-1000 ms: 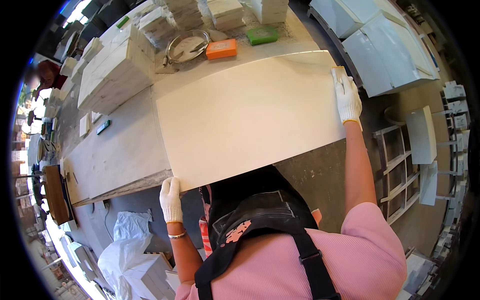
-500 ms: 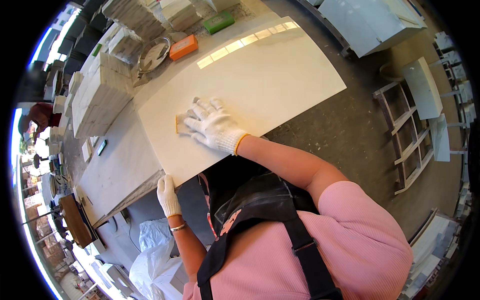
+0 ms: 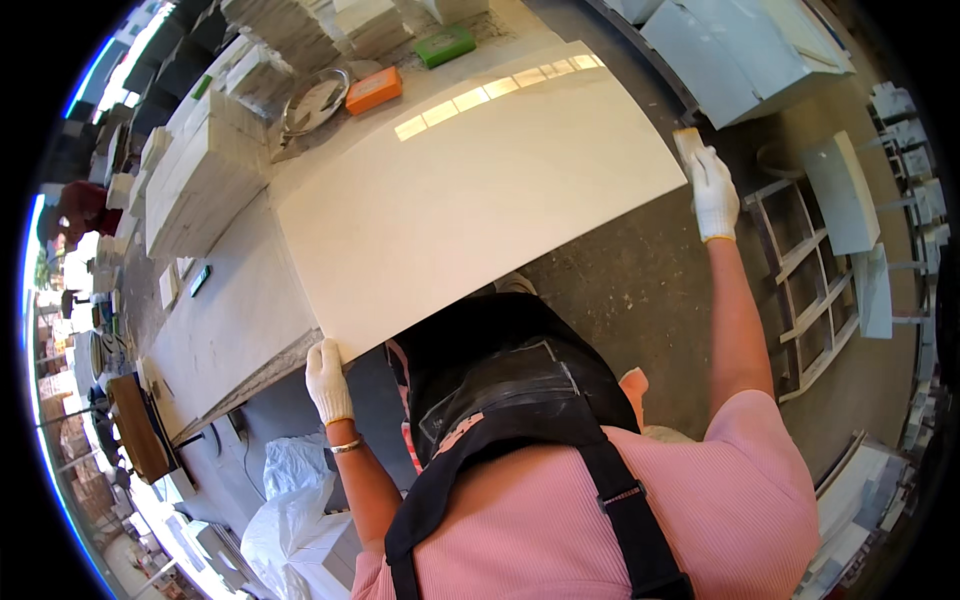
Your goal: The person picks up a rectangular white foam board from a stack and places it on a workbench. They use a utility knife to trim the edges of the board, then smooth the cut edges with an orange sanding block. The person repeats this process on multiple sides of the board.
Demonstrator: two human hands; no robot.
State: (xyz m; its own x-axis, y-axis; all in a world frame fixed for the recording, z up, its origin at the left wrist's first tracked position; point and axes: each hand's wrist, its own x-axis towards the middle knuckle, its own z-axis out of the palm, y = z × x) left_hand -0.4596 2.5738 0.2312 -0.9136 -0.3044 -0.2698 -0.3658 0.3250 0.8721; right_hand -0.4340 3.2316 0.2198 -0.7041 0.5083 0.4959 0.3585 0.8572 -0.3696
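Note:
A large, smooth, cream-white slab [image 3: 470,190] lies on the worktable, a strip of window light reflected along its far side. At its near left corner my left hand [image 3: 327,382], in a white knit glove, is closed on the edge; the thumb and the underside of the grip are hidden. My right hand [image 3: 713,192], gloved the same way, is stretched out just past the slab's right corner. It is closed on a small whitish cloth [image 3: 688,143] with a yellow-brown edge, which looks like folded knit fabric.
Stacked marble tiles [image 3: 205,185] stand at the far left, near a round metal dish [image 3: 315,100], an orange box [image 3: 374,91] and a green box [image 3: 445,46]. A wooden rack [image 3: 805,280] is on the floor to the right. Plastic sheeting [image 3: 285,500] hangs below the table.
My right hand has swept right, from the slab's left-middle surface to beyond its right corner, carrying the cloth. My left hand still holds the near left corner.

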